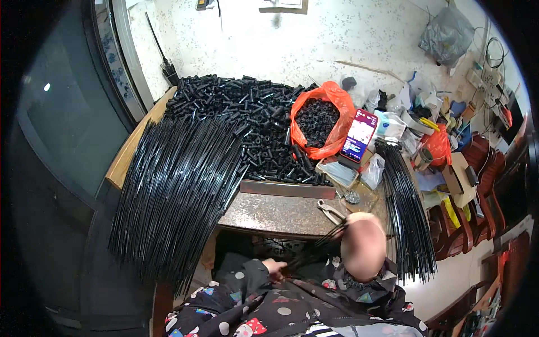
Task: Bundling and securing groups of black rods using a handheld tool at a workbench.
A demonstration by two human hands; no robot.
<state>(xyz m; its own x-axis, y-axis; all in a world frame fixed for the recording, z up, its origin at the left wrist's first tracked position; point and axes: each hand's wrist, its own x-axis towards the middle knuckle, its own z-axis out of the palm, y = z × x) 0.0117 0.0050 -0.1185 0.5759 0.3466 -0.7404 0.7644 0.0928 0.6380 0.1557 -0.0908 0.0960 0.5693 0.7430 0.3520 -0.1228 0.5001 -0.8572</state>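
Below the table's front edge, my left hand [274, 267] is closed at the lower end of a few thin black rods [314, 247]. These slant up to the right, toward my right hand [364, 247]. A blur covers that hand, so its fingers cannot be made out; the rods' upper ends show beside it. Close above it on the table lie pliers [331, 212] with pale handles. A large sheaf of long black rods [174, 196] hangs over the table's left front edge. Another bundle of black rods [401, 208] hangs over the right side.
Short black tubular parts [224, 101] are heaped behind a metal strip [287, 189] on the table [269, 210]. A red plastic bag [335, 92] holds small black pieces. A lit phone [359, 135] stands beside it. Clutter and reddish-brown chairs [491, 168] are at the right.
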